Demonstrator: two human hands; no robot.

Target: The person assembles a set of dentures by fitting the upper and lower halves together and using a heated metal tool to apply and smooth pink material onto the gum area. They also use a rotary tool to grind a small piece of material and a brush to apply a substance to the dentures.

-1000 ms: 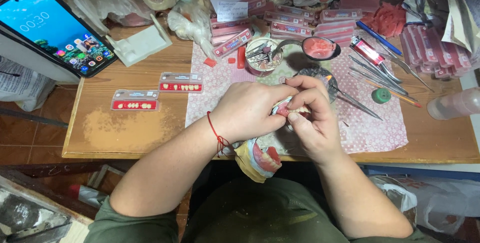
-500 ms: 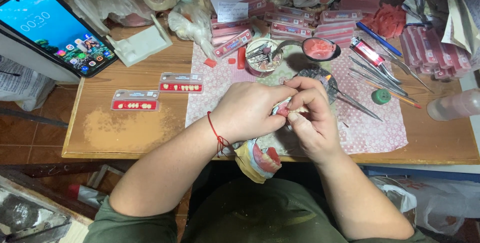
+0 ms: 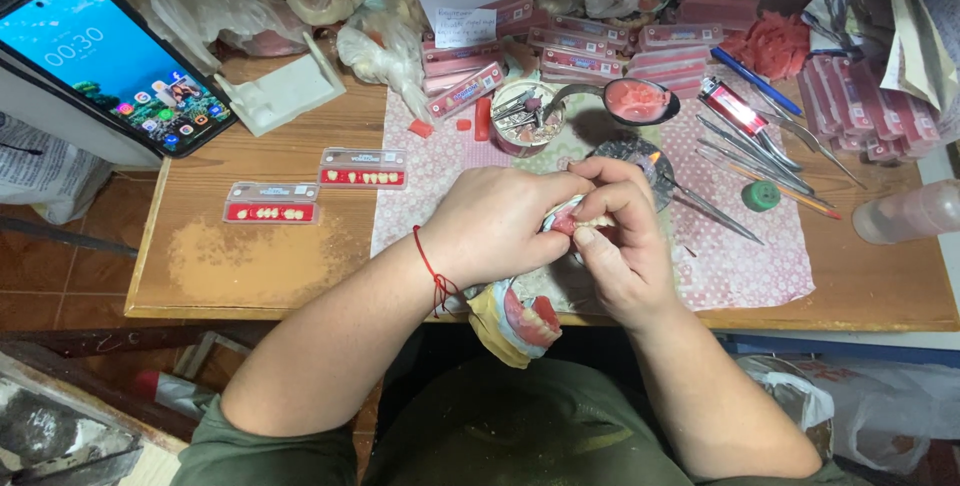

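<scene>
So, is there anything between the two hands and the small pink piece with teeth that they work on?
No, nothing visible. The left hand and the right hand both touch the pink piece with teeth directly, with the fingers closed around it above the patterned cloth. Most of the piece is hidden by the hands themselves.

A single view is given, taken from a camera worn on the head and aimed steeply down and forward over the worn brown wooden table [image 3: 250, 266]. The forearms and green-shirted lap are seen nearest, at the bottom edge. The cluttered far edge of the table is reached at the top (no second view is supplied, so nothing is shared).
</scene>
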